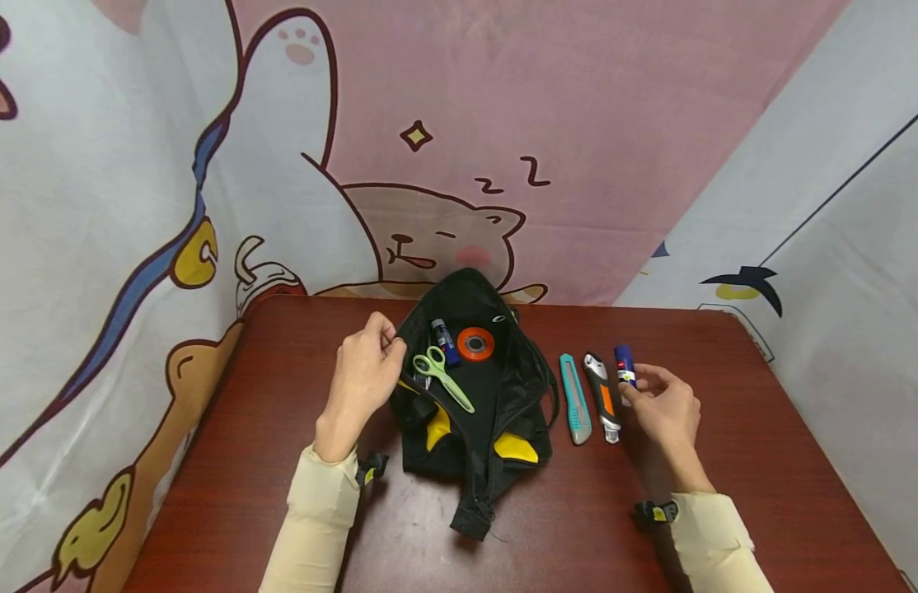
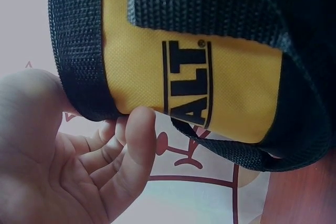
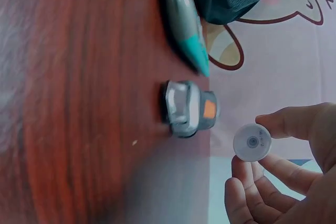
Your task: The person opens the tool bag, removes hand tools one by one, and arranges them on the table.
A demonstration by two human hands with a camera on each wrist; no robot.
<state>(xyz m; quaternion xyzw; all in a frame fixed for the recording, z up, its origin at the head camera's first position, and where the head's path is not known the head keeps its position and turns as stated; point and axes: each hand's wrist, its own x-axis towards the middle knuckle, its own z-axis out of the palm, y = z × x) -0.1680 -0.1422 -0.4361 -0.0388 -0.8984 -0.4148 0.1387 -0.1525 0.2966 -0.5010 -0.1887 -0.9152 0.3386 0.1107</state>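
Observation:
A black and yellow tool bag (image 1: pixel 466 288) lies opened on the table. My left hand (image 1: pixel 361 375) pinches its left edge; the left wrist view shows fingers at the bag's yellow panel (image 2: pixel 142 77) with black lettering. Inside the bag are pale green scissors (image 1: pixel 451 389), a blue glue stick (image 1: pixel 446 342) and an orange disc (image 1: pixel 464 343) with a dark centre. To the bag's right, my right hand (image 1: pixel 665 408) holds another blue glue stick (image 1: pixel 625 362) between thumb and fingers. Its round white base (image 3: pixel 252 142) faces the right wrist camera.
A teal utility knife (image 1: pixel 575 399) and a black, grey and orange utility knife (image 1: pixel 602 395) lie side by side between the bag and my right hand. Behind the brown table (image 1: pixel 281 511) hangs a cartoon-printed cloth (image 1: pixel 600 165).

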